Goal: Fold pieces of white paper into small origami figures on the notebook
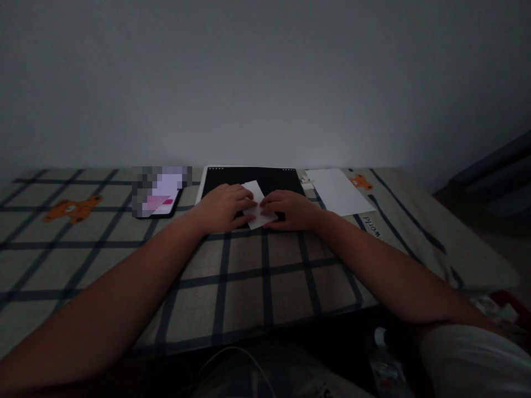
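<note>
A small piece of white paper, its outline angular as if folded, lies over a black sheet or pad with a white border. My left hand holds the paper's left side, thumb and fingers bent over its edge. From the other side my right hand has its fingertips on the paper's right edge. Both hands rest low over the pad, fingers curved inward and close together. The fingers hide part of the paper, and the dim light blurs its creases.
A phone with a lit, partly pixelated screen lies at left. A larger white sheet is at right, with small white bits beside the pad. The checked tablecloth meets a grey wall. Below the right edge is a clear bottle-like item.
</note>
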Demonstrator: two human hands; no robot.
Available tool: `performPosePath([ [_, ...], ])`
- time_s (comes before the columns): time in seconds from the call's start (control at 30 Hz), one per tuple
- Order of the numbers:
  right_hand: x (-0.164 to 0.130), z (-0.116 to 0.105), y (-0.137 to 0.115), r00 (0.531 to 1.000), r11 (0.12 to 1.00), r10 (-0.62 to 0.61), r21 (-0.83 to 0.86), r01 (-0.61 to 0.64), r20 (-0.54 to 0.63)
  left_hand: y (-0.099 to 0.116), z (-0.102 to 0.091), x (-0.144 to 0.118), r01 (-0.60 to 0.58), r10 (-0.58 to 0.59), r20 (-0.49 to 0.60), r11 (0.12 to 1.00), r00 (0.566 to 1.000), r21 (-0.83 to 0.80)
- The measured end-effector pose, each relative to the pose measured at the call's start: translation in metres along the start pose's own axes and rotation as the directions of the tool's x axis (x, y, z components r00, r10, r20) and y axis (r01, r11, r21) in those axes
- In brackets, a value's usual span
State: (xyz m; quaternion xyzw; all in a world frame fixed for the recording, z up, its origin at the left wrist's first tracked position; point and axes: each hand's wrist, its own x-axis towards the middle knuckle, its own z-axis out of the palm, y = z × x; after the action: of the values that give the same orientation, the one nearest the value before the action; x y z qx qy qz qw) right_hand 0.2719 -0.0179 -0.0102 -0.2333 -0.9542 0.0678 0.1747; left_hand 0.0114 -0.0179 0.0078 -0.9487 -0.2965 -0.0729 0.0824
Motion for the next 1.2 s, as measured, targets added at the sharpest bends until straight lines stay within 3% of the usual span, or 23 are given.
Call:
performPosePath([
  [0.23,-0.001,0.001,-0.001,0.995,0.999,-0.039,-0.029,0.036,-0.093,-0.008,-0.002,-0.003,-0.033,0.033,0.004,0.999,0.999,-0.041],
  [0.33,-0.002,0.003,0.003,0.980,0.999,-0.033,-0.032,0.027,-0.194,-0.007,-0.003,-0.004,-0.025,0.025,0.002,1.000,1.000,-0.011],
  [0.4,-0.002,0.004,0.006,0.957,1.000,0.018,0.029,-0.010,-0.289,-0.004,-0.004,-0.004,0.041,-0.039,-0.046,0.999,0.998,0.032],
  [0.5,0.000,0.005,0.013,0.864,0.953,0.256,0.262,-0.151,-0.434,0.003,-0.009,-0.005,0.178,-0.162,-0.216,0.983,0.963,0.054],
  [0.6,0.004,0.007,0.021,0.683,0.767,0.571,0.592,-0.247,-0.455,0.008,-0.014,-0.005,0.244,-0.209,-0.385,0.969,0.899,0.043],
  [0.7,0.006,0.009,0.027,0.600,0.526,0.743,0.812,-0.251,-0.296,0.010,-0.013,-0.005,0.202,-0.159,-0.391,0.977,0.906,0.071],
  [0.77,0.007,0.009,0.029,0.563,0.450,0.796,0.838,-0.307,-0.222,0.009,-0.010,-0.004,0.127,-0.098,-0.305,0.989,0.947,0.077],
  [0.83,0.006,0.006,0.028,0.523,0.466,0.824,0.784,-0.410,-0.216,0.007,-0.005,-0.002,0.062,-0.052,-0.178,0.997,0.983,0.054],
  [0.9,0.006,0.001,0.025,0.521,0.533,0.817,0.666,-0.522,-0.246,0.005,-0.002,-0.002,0.037,-0.036,-0.053,0.999,0.998,0.016],
  [0.97,0.006,-0.005,0.022,0.589,0.623,0.771,0.484,-0.615,-0.243,0.003,0.000,-0.001,0.040,-0.039,0.033,0.999,0.999,-0.015],
  [1.07,0.005,-0.011,0.018,0.639,0.664,0.748,0.216,-0.716,-0.182,0.002,-0.001,-0.001,0.057,-0.055,0.093,0.998,0.994,-0.022],
  [1.2,0.004,-0.012,0.017,0.611,0.613,0.782,-0.022,-0.790,-0.127,0.002,-0.001,0.001,0.075,-0.072,0.125,0.997,0.990,-0.013],
])
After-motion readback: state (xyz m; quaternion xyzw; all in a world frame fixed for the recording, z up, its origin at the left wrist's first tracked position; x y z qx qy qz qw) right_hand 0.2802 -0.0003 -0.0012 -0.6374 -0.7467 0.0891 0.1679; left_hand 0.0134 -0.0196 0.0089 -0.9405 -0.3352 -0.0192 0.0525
